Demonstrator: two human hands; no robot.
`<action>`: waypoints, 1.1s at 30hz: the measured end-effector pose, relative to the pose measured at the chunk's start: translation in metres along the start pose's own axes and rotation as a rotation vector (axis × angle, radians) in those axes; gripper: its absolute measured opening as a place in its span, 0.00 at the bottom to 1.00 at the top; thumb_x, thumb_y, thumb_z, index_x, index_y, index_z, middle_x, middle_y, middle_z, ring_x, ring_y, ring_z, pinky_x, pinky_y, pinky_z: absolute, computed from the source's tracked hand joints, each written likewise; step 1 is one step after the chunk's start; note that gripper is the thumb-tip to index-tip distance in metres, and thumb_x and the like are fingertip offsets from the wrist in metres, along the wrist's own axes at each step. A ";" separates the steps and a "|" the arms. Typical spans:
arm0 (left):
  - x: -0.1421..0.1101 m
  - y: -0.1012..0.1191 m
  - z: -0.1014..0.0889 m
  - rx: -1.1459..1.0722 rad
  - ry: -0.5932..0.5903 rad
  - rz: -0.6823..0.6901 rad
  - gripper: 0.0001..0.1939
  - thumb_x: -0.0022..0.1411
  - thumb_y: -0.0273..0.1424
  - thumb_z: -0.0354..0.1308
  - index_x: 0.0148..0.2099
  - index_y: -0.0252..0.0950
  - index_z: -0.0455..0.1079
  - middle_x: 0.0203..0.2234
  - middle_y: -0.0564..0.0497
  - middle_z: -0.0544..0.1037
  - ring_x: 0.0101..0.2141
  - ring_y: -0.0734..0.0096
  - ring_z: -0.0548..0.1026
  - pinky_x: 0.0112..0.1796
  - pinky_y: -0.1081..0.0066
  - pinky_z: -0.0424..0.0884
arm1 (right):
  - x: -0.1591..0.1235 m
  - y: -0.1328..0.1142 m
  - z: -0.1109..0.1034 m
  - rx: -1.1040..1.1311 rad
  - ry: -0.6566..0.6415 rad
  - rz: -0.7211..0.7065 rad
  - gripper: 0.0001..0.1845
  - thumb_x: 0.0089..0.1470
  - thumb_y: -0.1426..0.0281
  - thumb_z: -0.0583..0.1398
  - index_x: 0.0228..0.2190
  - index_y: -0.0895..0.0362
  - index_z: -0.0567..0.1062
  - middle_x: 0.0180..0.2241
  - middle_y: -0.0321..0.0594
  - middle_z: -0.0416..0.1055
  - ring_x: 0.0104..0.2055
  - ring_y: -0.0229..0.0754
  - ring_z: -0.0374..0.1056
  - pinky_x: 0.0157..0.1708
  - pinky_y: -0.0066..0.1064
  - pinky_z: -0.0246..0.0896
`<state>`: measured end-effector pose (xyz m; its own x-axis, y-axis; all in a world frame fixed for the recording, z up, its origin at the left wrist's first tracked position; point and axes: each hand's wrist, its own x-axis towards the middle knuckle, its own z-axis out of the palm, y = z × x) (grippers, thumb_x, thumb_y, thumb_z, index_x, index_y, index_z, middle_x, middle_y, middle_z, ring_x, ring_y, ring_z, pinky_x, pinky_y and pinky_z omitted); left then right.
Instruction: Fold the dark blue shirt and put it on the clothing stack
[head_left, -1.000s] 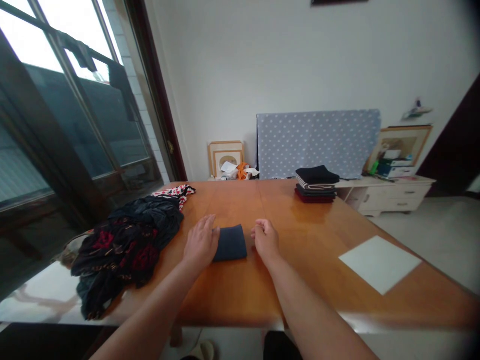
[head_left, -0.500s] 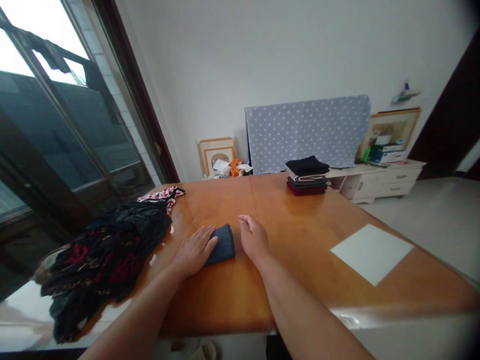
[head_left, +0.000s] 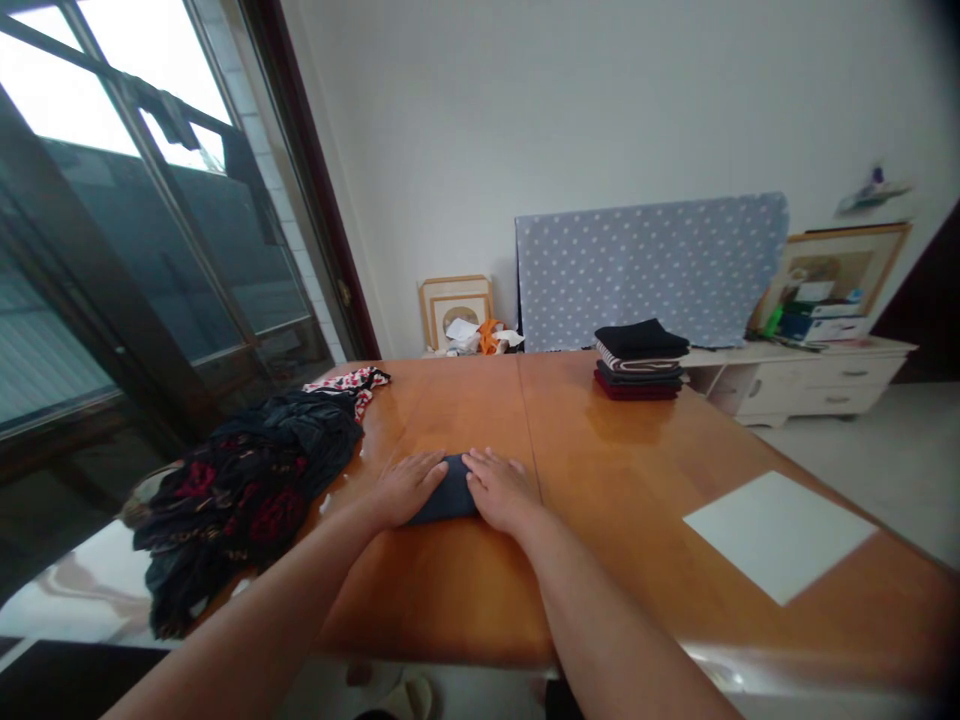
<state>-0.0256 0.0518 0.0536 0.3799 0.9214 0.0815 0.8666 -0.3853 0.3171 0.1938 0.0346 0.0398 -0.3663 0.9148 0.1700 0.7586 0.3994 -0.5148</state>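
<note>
On the glossy orange-brown wooden table point(head_left: 442, 600), a folded dark fabric bundle point(head_left: 448, 495), probably navy in this dim light, lies between the left hand point(head_left: 409, 488) and right hand point(head_left: 501, 490). Both lie open, palms down, fingers over its edges. Flattening the fold is in hand; any further fold calls for freeing one edge.
</note>
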 end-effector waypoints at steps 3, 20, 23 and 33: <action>0.012 -0.001 -0.016 -0.088 -0.075 0.028 0.28 0.71 0.45 0.41 0.61 0.35 0.68 0.60 0.43 0.71 0.60 0.60 0.67 0.62 0.62 0.56 | 0.002 0.001 -0.001 0.010 0.014 0.002 0.26 0.65 0.63 0.46 0.62 0.49 0.66 0.66 0.36 0.58 0.67 0.47 0.54 0.64 0.47 0.46; 0.059 0.005 -0.059 -0.267 -0.567 -0.368 0.21 0.41 0.46 0.67 0.35 0.37 0.75 0.34 0.50 0.81 0.36 0.59 0.78 0.31 0.70 0.70 | 0.016 0.016 -0.006 0.386 0.417 0.173 0.16 0.61 0.66 0.52 0.40 0.53 0.80 0.41 0.42 0.79 0.44 0.42 0.73 0.43 0.29 0.63; 0.058 0.011 -0.061 -0.286 -0.574 -0.374 0.20 0.41 0.43 0.68 0.36 0.37 0.74 0.35 0.50 0.81 0.38 0.58 0.78 0.32 0.69 0.71 | 0.020 0.019 -0.004 0.426 0.441 0.220 0.15 0.60 0.65 0.53 0.40 0.53 0.79 0.42 0.42 0.79 0.45 0.43 0.72 0.43 0.30 0.63; 0.045 0.037 -0.094 -0.089 -0.411 -0.099 0.19 0.45 0.41 0.66 0.39 0.39 0.69 0.31 0.54 0.76 0.33 0.63 0.75 0.26 0.72 0.64 | 0.012 0.005 -0.018 0.923 0.354 0.309 0.31 0.59 0.49 0.52 0.53 0.57 0.71 0.53 0.50 0.73 0.52 0.47 0.71 0.43 0.33 0.67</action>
<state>-0.0064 0.0837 0.1581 0.4089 0.8504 -0.3311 0.8810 -0.2732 0.3863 0.2032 0.0488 0.0544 0.0665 0.9945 0.0813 0.0298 0.0795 -0.9964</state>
